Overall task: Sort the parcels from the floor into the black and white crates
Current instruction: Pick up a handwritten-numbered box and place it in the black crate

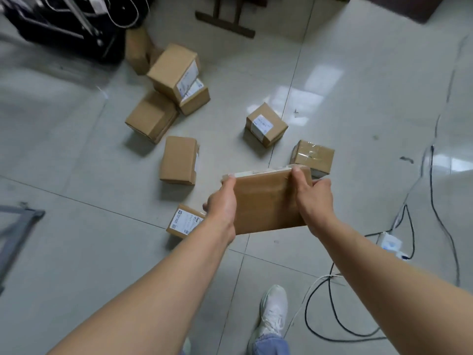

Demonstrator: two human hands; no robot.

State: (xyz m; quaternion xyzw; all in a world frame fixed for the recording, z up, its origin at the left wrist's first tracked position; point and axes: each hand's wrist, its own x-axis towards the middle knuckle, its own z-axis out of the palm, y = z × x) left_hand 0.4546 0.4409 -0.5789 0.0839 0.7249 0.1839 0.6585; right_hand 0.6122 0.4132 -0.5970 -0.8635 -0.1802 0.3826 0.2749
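Observation:
I hold a flat brown cardboard parcel point(263, 201) above the tiled floor, plain side up. My left hand point(222, 203) grips its left edge and my right hand point(313, 198) grips its right edge. Several more brown parcels lie on the floor beyond it: a labelled one point(183, 221) just under my left wrist, a plain one point(179, 160), a taped one point(313, 156), a labelled cube point(266, 124) and a leaning heap point(171, 85) further back. No crate is in view.
Black and white cables point(432, 201) and a white power adapter point(390, 243) trail over the floor on the right. Dark equipment point(64, 24) fills the top left, a table foot point(225, 21) stands at the top. A grey frame point(18, 226) juts in at left. My white shoe point(272, 311) is below.

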